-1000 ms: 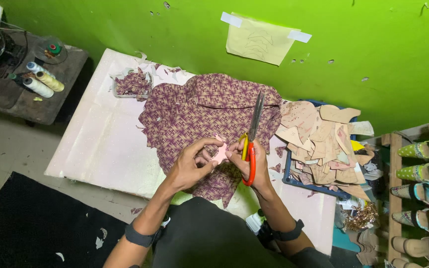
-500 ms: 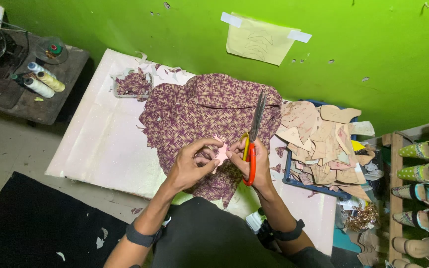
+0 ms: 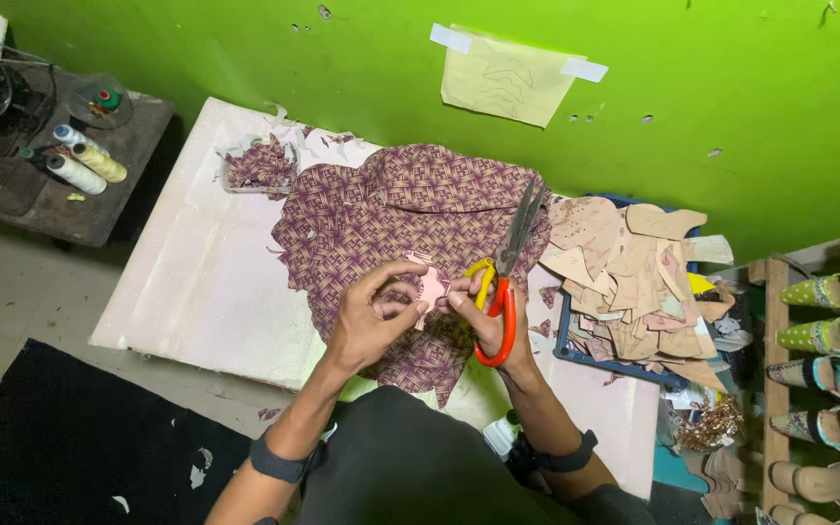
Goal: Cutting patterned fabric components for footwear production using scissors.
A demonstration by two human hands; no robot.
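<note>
- Hands meet at the centre of the frame, above a purple patterned fabric (image 3: pixel 391 224) spread over the white table (image 3: pixel 196 282)
- Left hand (image 3: pixel 371 316) pinches a small pink cut-out piece (image 3: pixel 432 287) between thumb and fingertips, the other fingers curled
- Right hand (image 3: pixel 488 316) touches the same piece with its fingertips while closed around the scissors (image 3: pixel 506 272), whose yellow and orange handles sit in the palm and whose shut blades point toward the upper right
- Stack of tan cut pieces (image 3: pixel 634 272) lies in a blue tray at right of centre
- Thread spools (image 3: pixel 85 160) sit on a dark bench at upper left
- Shoes (image 3: pixel 823 340) line a rack at the right edge
</note>
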